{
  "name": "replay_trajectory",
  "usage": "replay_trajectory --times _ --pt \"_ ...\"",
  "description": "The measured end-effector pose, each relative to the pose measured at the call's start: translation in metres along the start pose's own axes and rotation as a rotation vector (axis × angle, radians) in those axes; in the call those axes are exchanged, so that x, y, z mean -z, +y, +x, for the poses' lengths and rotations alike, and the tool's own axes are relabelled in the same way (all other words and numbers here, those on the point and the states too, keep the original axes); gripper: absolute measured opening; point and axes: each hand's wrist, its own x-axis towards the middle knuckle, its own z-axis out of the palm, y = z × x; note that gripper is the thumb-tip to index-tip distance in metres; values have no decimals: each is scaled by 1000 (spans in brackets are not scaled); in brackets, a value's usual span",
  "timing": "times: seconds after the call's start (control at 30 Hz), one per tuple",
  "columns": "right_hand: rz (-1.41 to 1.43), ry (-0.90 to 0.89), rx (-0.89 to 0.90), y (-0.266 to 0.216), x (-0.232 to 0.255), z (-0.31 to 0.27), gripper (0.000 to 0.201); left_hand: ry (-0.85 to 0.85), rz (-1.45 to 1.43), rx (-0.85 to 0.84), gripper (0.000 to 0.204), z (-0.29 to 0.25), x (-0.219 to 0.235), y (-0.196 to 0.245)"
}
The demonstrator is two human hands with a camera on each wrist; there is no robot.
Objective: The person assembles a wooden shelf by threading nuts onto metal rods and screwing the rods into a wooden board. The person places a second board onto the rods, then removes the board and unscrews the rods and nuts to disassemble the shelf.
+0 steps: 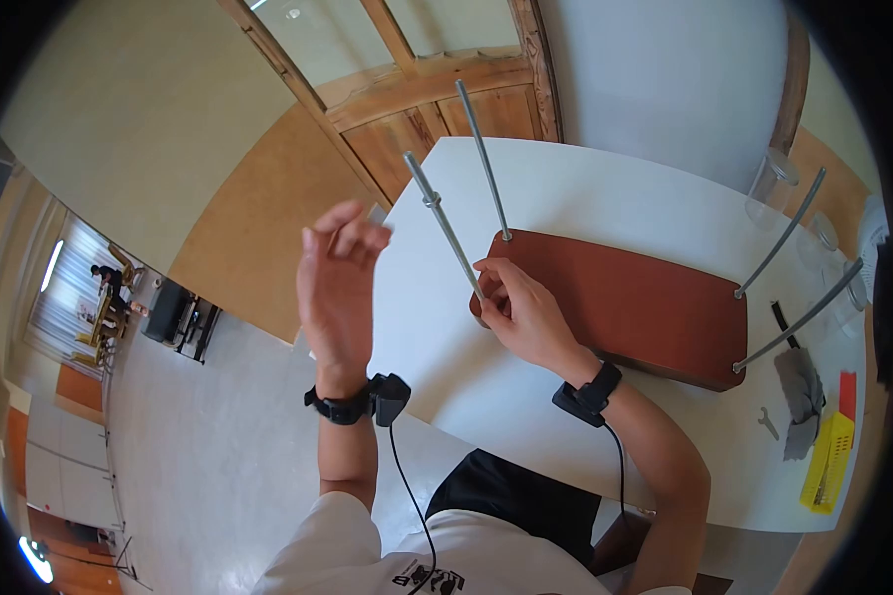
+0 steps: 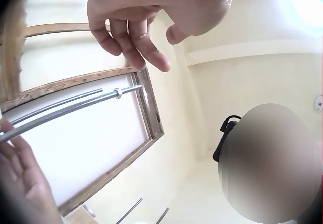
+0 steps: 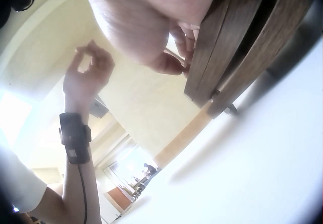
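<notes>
A reddish-brown wooden board (image 1: 635,293) with rounded corners lies on the white table (image 1: 417,337). From its corners rise metal rods, with the near-left rod (image 1: 450,232) carrying a nut (image 1: 432,199) close to its upper end. My right hand (image 1: 531,319) pinches that rod low down, thumb and fingers at the board's corner. Raised to the left of the rod, my left hand (image 1: 337,283) holds nothing, its fingers loosely bent. Seen from the right wrist, the board's side shows dark wooden layers (image 3: 222,47) with a gap between them.
Beyond the far-left rod (image 1: 481,159) stands a wooden door (image 1: 437,99). At the table's right are clear jars (image 1: 772,183), a grey cloth (image 1: 802,397), a wrench (image 1: 768,424) and a yellow basket (image 1: 827,464). Two more rods (image 1: 784,233) stand at the board's right end.
</notes>
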Motion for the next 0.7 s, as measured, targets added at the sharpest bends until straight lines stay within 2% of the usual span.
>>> replay_trajectory --times 0.1,0.13,0.23,0.27,0.33,0.37,0.43,0.47,0.5,0.57,0.7 --pt "-19 5 5 0 0 0 40 99 79 69 69 13 -40 -1" --pt "-7 10 5 0 -1 -1 40 20 123 114 76 16 -40 -2" --pt "2 9 0 -1 -1 0 40 -49 5 128 73 14 -47 0" --pt "-1 5 -7 0 0 0 40 -54 4 133 73 12 -42 0" --pt "11 12 0 2 -1 -1 40 80 78 44 69 7 -14 1" --pt "22 12 14 3 -1 0 39 79 79 48 69 6 4 0" --pt "3 10 8 1 1 0 38 -189 -304 21 67 6 24 2" --pt "-19 6 8 0 1 0 38 -282 -294 -10 66 8 23 1" --pt "-19 2 12 -1 0 1 38 -278 -292 -14 66 6 18 0" --pt "-17 8 1 -2 1 0 36 96 -60 16 67 9 -17 3" --pt "-11 14 -1 -2 0 0 36 -18 61 94 73 14 -49 1"
